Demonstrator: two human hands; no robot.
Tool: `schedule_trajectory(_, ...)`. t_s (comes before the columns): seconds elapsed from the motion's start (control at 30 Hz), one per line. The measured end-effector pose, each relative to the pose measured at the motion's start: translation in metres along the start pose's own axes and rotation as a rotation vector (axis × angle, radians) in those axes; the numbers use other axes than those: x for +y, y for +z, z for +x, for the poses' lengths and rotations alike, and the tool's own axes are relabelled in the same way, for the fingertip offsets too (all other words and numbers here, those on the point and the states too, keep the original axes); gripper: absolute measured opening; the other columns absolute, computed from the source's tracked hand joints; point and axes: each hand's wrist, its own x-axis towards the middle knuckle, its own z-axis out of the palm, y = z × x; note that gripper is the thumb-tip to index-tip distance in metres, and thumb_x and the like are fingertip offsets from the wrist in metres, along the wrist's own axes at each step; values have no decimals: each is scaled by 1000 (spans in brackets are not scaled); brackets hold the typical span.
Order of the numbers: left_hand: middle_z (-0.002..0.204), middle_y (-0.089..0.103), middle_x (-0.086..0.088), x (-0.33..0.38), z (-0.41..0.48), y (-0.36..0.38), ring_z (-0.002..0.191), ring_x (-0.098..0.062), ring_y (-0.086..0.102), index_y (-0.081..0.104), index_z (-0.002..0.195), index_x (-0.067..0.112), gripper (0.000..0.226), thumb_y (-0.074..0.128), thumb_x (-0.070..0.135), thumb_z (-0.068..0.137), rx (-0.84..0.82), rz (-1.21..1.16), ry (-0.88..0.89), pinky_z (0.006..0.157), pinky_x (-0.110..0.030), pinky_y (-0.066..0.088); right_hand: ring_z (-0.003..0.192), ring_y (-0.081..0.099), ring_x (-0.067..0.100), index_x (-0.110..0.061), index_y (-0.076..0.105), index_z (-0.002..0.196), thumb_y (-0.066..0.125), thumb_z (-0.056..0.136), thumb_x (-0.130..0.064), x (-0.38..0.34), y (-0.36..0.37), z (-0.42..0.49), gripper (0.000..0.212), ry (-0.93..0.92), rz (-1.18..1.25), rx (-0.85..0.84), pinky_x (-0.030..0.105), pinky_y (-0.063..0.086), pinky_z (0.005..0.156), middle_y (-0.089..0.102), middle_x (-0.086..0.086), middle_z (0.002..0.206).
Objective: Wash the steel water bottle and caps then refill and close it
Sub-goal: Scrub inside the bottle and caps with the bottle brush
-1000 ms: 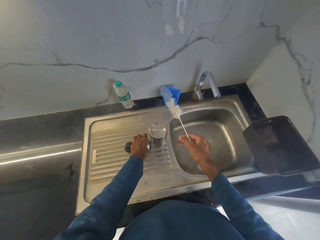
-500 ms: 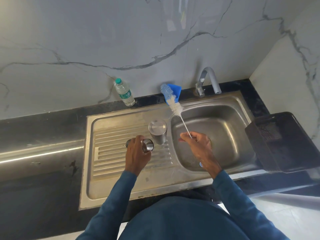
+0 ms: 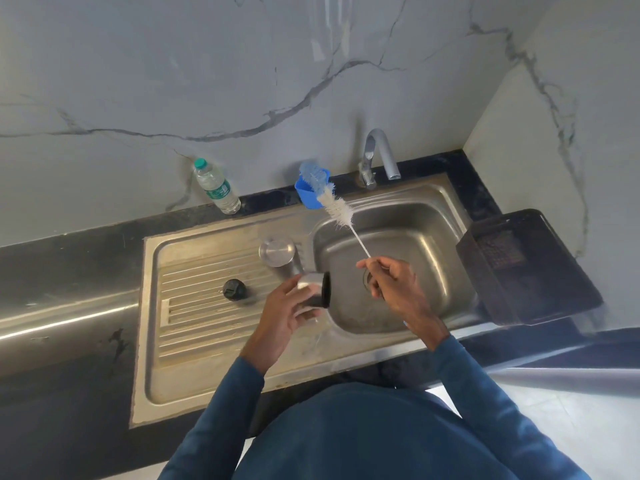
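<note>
Two hands worked over the sink [image 3: 450, 216], which was set into the dark counter [image 3: 69, 265]. There were two caps: the steel cap [image 3: 313, 294] lay on its side in the left hand [image 3: 287, 313], whose fingers curled round it at the basin's left rim, and the small black cap [image 3: 234, 289] sat alone on the ribbed drainboard. One steel bottle [image 3: 278, 252] stood upright at the drainboard's right edge, just behind the held cap. The right hand [image 3: 391, 284] pinched the wire handle of one bottle brush [image 3: 337, 211], bristles angled up toward the back edge, in front of a blue holder [image 3: 306, 195]. One plastic water bottle [image 3: 216, 188] stood against the wall, and one tap [image 3: 379, 154] rose at the back.

A second earlier the left hand rested on the drainboard beside the black cap — since then it had lifted the steel cap and tipped it sideways.
</note>
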Motion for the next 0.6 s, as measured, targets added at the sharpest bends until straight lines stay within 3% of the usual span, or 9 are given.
schedule_trajectory(0.1, 91, 72, -10, 12, 15, 29, 85, -23, 64, 72, 96, 13, 17, 74, 27, 86, -55, -151, -37, 83, -37, 49, 57, 59, 14, -24, 73, 116, 54, 109, -23, 2, -21, -4, 20, -47, 37, 0, 30, 50, 59, 64, 10, 63)
schedule_trajectory(0.17, 93, 71, -12, 20, 27, 49, 83, -22, 61, 77, 91, 14, 13, 76, 27, 86, -64, -233, -46, 77, -35, 47, 59, 59, 18, -18, 72, 118, 54, 110, -16, 2, -34, -7, 20, -78, 61, 0, 22, 48, 54, 68, 24, 74)
schedule_trajectory(0.23, 102, 69, -15, 27, 40, 66, 85, -23, 60, 76, 90, 18, 10, 77, 26, 85, -45, -310, -53, 72, -33, 47, 56, 56, 13, -10, 72, 118, 53, 109, -8, 3, -46, -8, 22, -71, 113, 13, 13, 41, 49, 67, 27, 77)
schedule_trajectory(0.3, 111, 65, -19, 32, 54, 80, 87, -24, 60, 66, 97, 18, 17, 78, 26, 87, -34, -377, -65, 70, -32, 47, 51, 52, -1, -6, 74, 116, 53, 108, -5, 8, -58, -7, 22, -65, 163, 32, 10, 38, 48, 66, 18, 75)
schedule_trajectory(0.47, 116, 65, -19, 47, 79, 111, 78, -22, 60, 61, 123, 13, 43, 79, 36, 92, -31, -419, -55, 68, -29, 49, 47, 44, -2, 7, 72, 98, 58, 106, -6, 17, -83, -11, 21, -64, 343, 71, 9, 35, 48, 56, -14, 54)
schedule_trajectory(0.6, 116, 69, -14, 60, 96, 133, 75, -17, 61, 61, 143, 12, 67, 81, 49, 90, 52, -476, -42, 70, -26, 50, 49, 34, 7, 0, 68, 73, 65, 104, -28, 30, -96, -16, 42, -121, 308, 93, 19, 32, 52, 47, -11, 51)
